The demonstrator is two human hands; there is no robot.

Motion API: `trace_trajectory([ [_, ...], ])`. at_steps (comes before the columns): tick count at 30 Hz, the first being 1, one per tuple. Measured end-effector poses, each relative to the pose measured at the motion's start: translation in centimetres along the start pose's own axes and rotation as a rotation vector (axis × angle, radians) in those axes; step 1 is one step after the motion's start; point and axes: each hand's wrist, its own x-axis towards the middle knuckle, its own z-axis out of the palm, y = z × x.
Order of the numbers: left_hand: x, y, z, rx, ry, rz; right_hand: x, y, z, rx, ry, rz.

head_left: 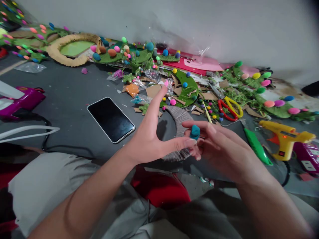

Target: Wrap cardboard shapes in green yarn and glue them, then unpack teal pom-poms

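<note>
Head view, clock-face: directions are read from the blue lump [195, 132], with twelve at the top.
Blue lump: at the centre, at the right fingertips, in front of the grey ring [179, 119].
Right hand [230, 154]: fingers curled in, thumb and fingers nearly closed about the lump.
Left hand [147, 137]: index finger and thumb spread wide, nothing clearly gripped; the thumb tip is at the lump's lower edge, but whether it touches I cannot tell.
Grey ring: on the table [67, 96] towards nine, partly hidden by both hands.
Phone [111, 119]: nine o'clock, screen dark.
Scissors [230, 110]: two o'clock.
Cutter [258, 146]: three, near the right hand.
Glue gun [286, 137]: three, farther out, red light lit.
Slip risk: the small lump could drop if the pinch slackens, and get lost among the loose balls [173, 102] towards ten.
Burn risk: the gun may be hot, judging by its light; a careless rightward reach could meet it.
Snag risk: a sleeve-less forearm swinging right could knock the cutter.
Writing: no brand or label is readable; the gun's markings are too small.
</note>
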Motion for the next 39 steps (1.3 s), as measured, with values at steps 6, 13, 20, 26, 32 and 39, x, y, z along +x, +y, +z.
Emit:
trace_trajectory([
  [6, 0.1, 0.3, -0.2, 0.007, -0.014, -0.020, -0.3, 0.1, 0.0, -0.164, 0.056, -0.079],
  [13, 0.1, 0.4, -0.4, 0.034, -0.065, -0.023, -0.5, 0.1, 0.2, -0.218, 0.034, -0.108],
  [20, -0.1, -0.3, -0.7, 0.011, -0.102, -0.036, -0.7, -0.5, 0.6, -0.450, 0.045, -0.183],
  [26, 0.0, -0.2, -0.7, -0.009, -0.071, -0.031, 0.2, 0.2, 0.2, -0.118, 0.264, -0.145],
  [32, 0.1, -0.3, -0.6, 0.006, -0.070, -0.018, 0.5, 0.3, 0.1, -0.006, 0.199, -0.078],
  [39, -0.1, -2.0, -0.7, -0.132, -0.101, -0.065, 0.1, 0.1, 0.1, 0.062, 0.031, -0.026],
])
